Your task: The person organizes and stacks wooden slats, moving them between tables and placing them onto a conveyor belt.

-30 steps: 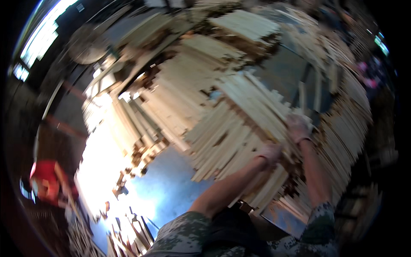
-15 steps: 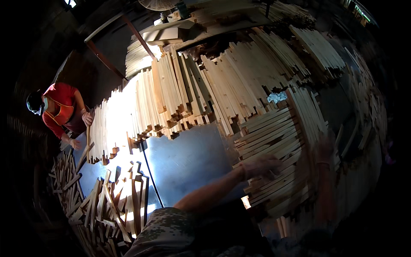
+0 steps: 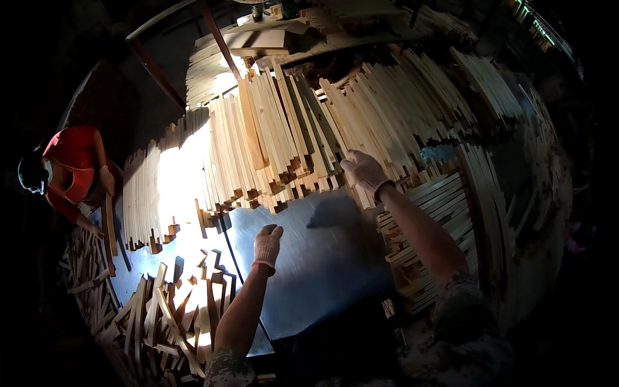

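Note:
My left hand (image 3: 267, 246), in a pale knit glove, hovers over the bare metal tabletop (image 3: 303, 258). Its fingers are curled in, and I see nothing between them. Farther right, my right hand (image 3: 365, 173), also gloved, is at the near ends of a row of pale wooden strips (image 3: 377, 122). Its fingers are bent round the leftmost strip there, partly hiding it. Left of that hand lies another row of wooden strips (image 3: 225, 145), side by side with uneven near ends, part of it in glaring light.
Loose wooden strips (image 3: 184, 316) lie jumbled at the near left. Crosswise strips (image 3: 435, 213) are stacked on the right, beside lengthwise ones (image 3: 487, 193). A co-worker in red (image 3: 74, 155) handles strips at the left end. A reddish metal frame (image 3: 219, 39) stands behind.
Both hands have swung left from the crosswise stack: the left over the metal top, the right onto the far row's near ends. The view has shifted; the co-worker's hands moved down with strips.

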A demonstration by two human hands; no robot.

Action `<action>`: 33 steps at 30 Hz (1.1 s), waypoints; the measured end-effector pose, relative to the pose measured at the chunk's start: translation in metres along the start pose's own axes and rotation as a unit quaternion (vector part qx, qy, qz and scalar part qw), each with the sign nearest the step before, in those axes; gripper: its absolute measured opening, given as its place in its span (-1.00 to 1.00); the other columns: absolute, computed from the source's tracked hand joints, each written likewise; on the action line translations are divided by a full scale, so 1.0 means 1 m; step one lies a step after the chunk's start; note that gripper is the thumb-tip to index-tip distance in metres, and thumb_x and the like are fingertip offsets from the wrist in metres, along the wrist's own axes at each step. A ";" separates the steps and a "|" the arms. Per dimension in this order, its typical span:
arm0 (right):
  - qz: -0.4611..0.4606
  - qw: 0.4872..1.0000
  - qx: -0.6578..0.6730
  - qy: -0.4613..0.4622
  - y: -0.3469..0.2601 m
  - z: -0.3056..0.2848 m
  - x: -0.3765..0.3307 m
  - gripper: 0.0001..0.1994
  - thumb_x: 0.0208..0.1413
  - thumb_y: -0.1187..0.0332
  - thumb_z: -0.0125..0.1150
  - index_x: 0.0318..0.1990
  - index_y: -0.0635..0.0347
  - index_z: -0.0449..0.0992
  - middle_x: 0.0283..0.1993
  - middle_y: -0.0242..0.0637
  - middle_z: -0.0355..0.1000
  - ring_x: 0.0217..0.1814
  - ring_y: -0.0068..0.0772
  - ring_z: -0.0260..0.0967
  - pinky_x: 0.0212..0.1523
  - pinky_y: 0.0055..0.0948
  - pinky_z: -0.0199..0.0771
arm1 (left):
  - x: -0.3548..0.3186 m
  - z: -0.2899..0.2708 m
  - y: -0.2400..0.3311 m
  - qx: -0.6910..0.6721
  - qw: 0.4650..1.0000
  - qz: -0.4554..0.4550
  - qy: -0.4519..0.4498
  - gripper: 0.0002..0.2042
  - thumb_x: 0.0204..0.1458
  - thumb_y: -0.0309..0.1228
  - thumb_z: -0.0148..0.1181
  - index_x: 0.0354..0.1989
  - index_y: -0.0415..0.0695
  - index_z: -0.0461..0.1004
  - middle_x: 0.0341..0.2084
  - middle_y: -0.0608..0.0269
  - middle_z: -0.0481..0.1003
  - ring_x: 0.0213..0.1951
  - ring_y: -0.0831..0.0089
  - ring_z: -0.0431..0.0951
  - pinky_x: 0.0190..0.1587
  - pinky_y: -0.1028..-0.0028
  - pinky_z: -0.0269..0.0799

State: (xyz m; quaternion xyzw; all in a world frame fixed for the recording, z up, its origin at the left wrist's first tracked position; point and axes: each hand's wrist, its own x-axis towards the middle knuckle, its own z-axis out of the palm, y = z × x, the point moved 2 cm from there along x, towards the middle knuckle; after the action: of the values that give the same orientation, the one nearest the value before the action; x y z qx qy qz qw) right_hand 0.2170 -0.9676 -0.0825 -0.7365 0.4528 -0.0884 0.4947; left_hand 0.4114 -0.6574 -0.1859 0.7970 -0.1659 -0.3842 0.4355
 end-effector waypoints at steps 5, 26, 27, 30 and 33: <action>0.112 0.991 -0.070 0.031 0.097 0.068 0.090 -0.26 0.20 0.07 0.21 0.42 0.44 0.31 0.07 0.23 0.57 0.13 0.04 0.56 0.16 -0.13 0.51 | 0.065 -0.027 0.013 0.170 0.984 0.023 0.053 -0.43 0.16 -0.03 0.22 0.18 -0.24 0.59 0.07 -0.18 0.63 0.13 -0.03 0.63 0.22 0.18 0.49; -0.011 0.990 -0.075 0.118 0.074 0.110 0.177 -0.37 0.17 0.03 0.28 0.28 0.29 0.48 -0.15 -0.06 0.64 -0.06 -0.06 0.61 -0.01 -0.14 0.55 | 0.220 0.021 0.074 0.170 0.954 0.166 0.181 -0.52 0.07 -0.41 0.30 0.22 -0.07 0.46 0.05 -0.06 0.52 0.09 0.01 0.54 0.20 0.11 0.43; 0.016 0.994 -0.039 0.105 0.079 0.110 0.180 -0.49 0.18 0.06 0.31 0.13 0.29 0.55 -0.18 -0.07 0.64 -0.06 -0.06 0.61 0.01 -0.14 0.55 | 0.222 0.018 0.080 0.158 0.962 0.165 0.150 -0.50 0.07 -0.41 0.28 0.25 -0.08 0.45 0.05 -0.05 0.52 0.10 -0.01 0.51 0.21 0.08 0.43; 0.001 0.994 0.031 0.108 0.090 0.113 0.187 -0.47 0.20 0.07 0.32 0.14 0.34 0.53 -0.22 -0.13 0.64 -0.14 -0.13 0.60 -0.05 -0.20 0.55 | 0.182 0.004 0.069 0.114 0.955 0.206 0.182 -0.38 0.10 -0.35 0.34 0.38 -0.12 0.36 0.18 -0.09 0.50 0.28 -0.05 0.45 0.34 0.06 0.39; 0.037 0.996 0.020 0.078 0.079 0.111 0.189 -0.35 0.25 0.12 0.32 0.35 0.43 0.39 -0.32 -0.23 0.55 -0.26 -0.44 0.47 -0.13 -0.37 0.49 | 0.130 0.003 0.035 0.036 0.968 0.122 0.216 -0.40 0.12 -0.39 0.37 0.36 -0.16 0.36 0.22 -0.06 0.50 0.26 0.04 0.53 0.30 0.06 0.47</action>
State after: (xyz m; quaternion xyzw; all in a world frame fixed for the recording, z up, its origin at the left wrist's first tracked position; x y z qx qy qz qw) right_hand 0.3436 -1.0461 -0.2617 -0.6995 0.5155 -0.1365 0.4757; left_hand 0.4961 -0.7567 -0.2186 0.8501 -0.1775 -0.1407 0.4754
